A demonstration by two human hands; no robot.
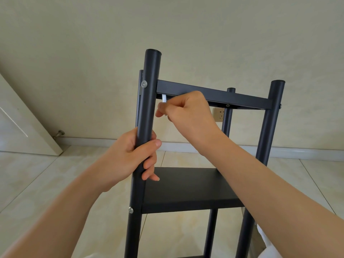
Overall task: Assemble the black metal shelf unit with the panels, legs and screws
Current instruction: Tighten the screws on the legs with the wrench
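Observation:
The black metal shelf unit stands upright in front of me on the tiled floor. My left hand (137,157) grips its near left leg (149,94) about halfway up. My right hand (186,116) is just under the top panel (214,94), fingers curled round a small white tool (164,98) that points up at the panel's underside beside that leg. A silver screw (143,84) sits in the leg at the top panel's height, another screw (130,210) at the middle panel (186,185). The near right leg (268,123) and a rear leg (228,120) are upright.
A cream wall rises behind the unit, with a socket (218,114) and a white skirting board (297,152). A white door (22,127) leans open at the left with a doorstop (59,134) near it. White fabric (268,244) shows at the lower right.

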